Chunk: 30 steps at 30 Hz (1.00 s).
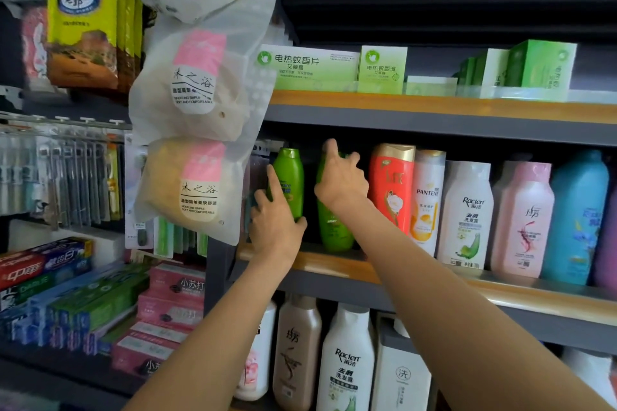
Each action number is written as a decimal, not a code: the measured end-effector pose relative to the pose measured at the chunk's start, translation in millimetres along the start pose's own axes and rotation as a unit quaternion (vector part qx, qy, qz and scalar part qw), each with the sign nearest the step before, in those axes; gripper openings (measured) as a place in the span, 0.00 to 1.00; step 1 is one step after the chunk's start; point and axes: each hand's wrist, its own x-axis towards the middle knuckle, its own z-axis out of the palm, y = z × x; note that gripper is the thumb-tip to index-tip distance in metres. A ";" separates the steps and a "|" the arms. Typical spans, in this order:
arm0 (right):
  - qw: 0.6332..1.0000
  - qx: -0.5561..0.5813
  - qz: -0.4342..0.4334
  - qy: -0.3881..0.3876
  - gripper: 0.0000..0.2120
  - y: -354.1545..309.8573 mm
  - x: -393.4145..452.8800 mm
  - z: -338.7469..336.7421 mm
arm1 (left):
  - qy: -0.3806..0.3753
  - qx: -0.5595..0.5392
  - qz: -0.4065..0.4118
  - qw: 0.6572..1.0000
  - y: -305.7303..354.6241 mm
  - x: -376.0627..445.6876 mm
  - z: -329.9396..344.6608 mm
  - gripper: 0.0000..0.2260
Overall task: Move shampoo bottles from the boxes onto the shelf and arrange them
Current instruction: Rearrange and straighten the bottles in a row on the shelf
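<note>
Two green shampoo bottles stand upright at the left end of the middle shelf (334,264). My left hand (275,220) grips the lower part of the left green bottle (289,173), index finger stretched up along its side. My right hand (340,180) grips the upper part of the right green bottle (334,227) and hides its cap. To the right stand a red bottle (392,187), a Pantene bottle (427,200), a white Raclen bottle (465,213), a pink bottle (522,220) and a blue bottle (577,217). No box of bottles is in view.
Green mosquito-repellent boxes (307,67) fill the upper shelf. More shampoo bottles (345,360) stand on the lower shelf. Bagged bath sponges (197,177) hang just left of the shelf. Toothpaste boxes (83,294) and hanging toothbrushes (66,177) fill the left rack.
</note>
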 end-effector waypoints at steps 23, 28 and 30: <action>0.994 -0.067 -0.085 -0.015 0.32 -0.1 15.2 2.2 | -0.008 0.009 0.015 1.000 -1.0 0.5 -1.6 0.44; 0.993 -0.025 -0.112 -0.023 0.40 13.0 7.6 13.5 | -0.014 0.009 0.008 1.000 1.2 0.3 -0.3 0.45; 0.993 -0.020 -0.114 -0.007 0.42 16.3 2.3 19.4 | -0.013 0.010 0.010 1.000 3.5 -0.7 1.8 0.45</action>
